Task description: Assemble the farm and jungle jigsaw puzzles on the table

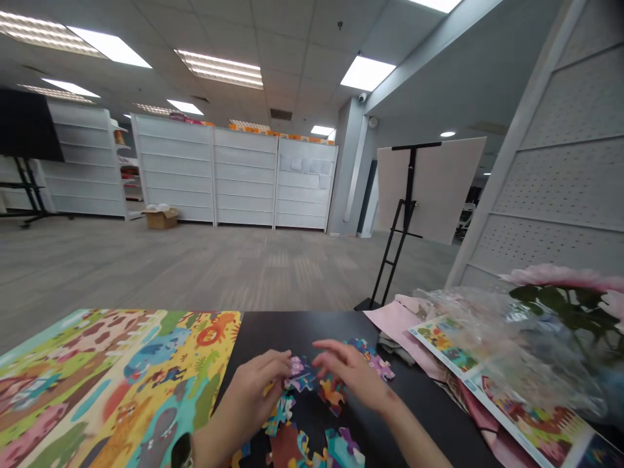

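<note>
My left hand (258, 393) is closed, its fingers bent together at the left edge of a purple and blue puzzle piece (301, 376). A dark watch (182, 450) is on that wrist. My right hand (348, 374) hovers just right of this piece with its fingers apart, and I see nothing held in it. Below its fingers lies an orange and brown puzzle piece (332, 394). Joined purple and blue pieces (377, 364) show beyond the right hand, partly hidden by it. Nearer me are several loose pieces, among them a teal and purple piece (345, 447).
A colourful animal picture sheet (160, 383) covers the left of the black table (273, 331). On the right are pink paper (397, 325), printed picture cards (517, 403), clear plastic wrapping (526, 351) and a pink flower (560, 277). An easel (400, 227) stands beyond.
</note>
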Motion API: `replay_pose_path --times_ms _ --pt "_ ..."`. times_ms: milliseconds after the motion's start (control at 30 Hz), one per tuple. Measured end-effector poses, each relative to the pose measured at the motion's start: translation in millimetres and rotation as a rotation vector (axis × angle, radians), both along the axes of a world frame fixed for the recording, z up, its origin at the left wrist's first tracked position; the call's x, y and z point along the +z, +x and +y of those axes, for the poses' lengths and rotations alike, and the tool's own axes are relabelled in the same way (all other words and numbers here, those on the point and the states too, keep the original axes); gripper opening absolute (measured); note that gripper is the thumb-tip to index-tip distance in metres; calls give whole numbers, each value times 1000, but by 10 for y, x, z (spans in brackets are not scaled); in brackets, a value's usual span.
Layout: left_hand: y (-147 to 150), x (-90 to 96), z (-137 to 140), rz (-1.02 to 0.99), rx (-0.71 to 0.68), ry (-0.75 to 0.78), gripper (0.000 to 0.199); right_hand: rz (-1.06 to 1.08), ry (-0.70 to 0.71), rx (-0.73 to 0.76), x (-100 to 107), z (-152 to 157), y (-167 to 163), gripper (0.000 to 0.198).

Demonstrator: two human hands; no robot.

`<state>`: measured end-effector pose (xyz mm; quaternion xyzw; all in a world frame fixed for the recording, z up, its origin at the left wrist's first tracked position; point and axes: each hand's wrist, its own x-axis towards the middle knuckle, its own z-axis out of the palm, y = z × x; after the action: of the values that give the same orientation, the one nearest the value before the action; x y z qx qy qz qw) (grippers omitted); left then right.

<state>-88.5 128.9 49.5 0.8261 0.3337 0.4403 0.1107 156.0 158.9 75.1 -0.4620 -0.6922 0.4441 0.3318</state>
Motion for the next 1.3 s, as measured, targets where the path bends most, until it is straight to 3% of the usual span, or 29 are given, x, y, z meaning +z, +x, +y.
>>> replay_pose_path --times_ms 67,133,267,333,400,500,600,733,800,933,1133,1300 --pt "47 -25 -23 44 -46 -25 30 122 -128 159 -42 -78 -164 61" --pt "47 31 -46 114 -62 -88 31 151 -131 176 -62 -93 -213 56" --pt "-130 267 -52 297 -11 -257 49 -162 165 -68 -35 41 37 37" --pt "-254 332 -34 391 34 -350 44 -292 286 -218 -12 125 216 34" --pt "-346 328 -15 474 58 -436 44 -327 329 -310 -3 180 328 31" --pt "-385 264 -12 502 64 -505 49 -343 351 -312 -15 186 315 29" --pt "-339 242 -36 464 48 -503 46 -335 374 -231 -33 121 167 26" --pt "-282 304 -60 386 50 -515 27 -298 379 -103 -31 12 -2 24" --pt "-285 326 -53 367 51 -528 30 -297 350 -56 -25 -29 -45 24" --pt "-314 325 -27 444 65 -471 48 -348 333 -20 -36 -70 -81 24" --pt "-287 324 -43 511 39 -313 15 -363 348 -16 -65 -60 -82 25" --pt "-255 335 0 343 107 -258 23 -331 326 6 -11 -79 -86 24"
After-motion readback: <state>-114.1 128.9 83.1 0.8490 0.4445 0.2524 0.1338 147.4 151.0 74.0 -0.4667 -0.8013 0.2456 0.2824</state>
